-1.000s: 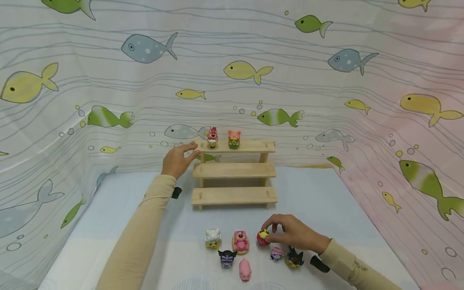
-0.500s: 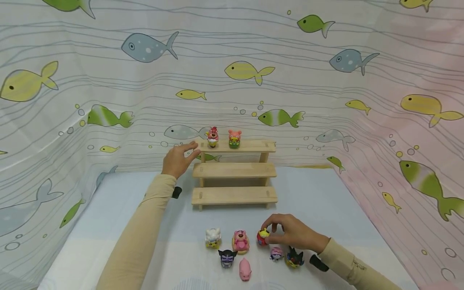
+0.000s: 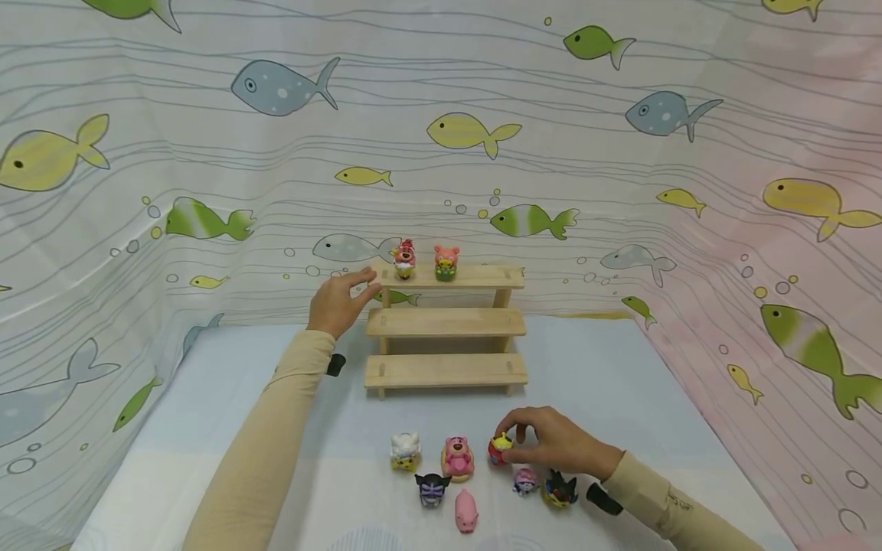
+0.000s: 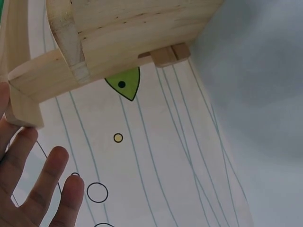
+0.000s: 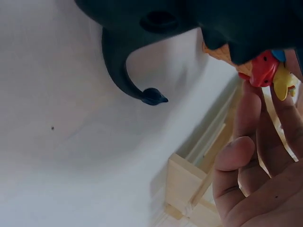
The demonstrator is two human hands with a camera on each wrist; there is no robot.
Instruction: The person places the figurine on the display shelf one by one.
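Note:
At the left end of a three-tier wooden shelf (image 3: 446, 371), my left hand (image 3: 338, 304) holds the top board's end between thumb and index finger. Up close in the left wrist view, its other fingers (image 4: 47, 177) are spread below the wood. My right hand (image 3: 561, 444) pinches a small red and yellow toy figurine (image 3: 499, 450) at the table. Seen from the right wrist, the figurine's red part (image 5: 263, 68) lies at the fingertips, with yellow and blue beside it. A dark spiky figurine (image 3: 560, 490) sits under that hand and looms large in the right wrist view.
On the top board stand a red-hatted figurine (image 3: 404, 260) and a pink-hooded one (image 3: 445, 263). Around the right hand's figurine are a pink bear (image 3: 458, 458), a white-hooded figurine (image 3: 405, 451), a black-purple one (image 3: 432, 490), a pink pig (image 3: 465, 511) and a small pink-purple figurine (image 3: 525, 480).

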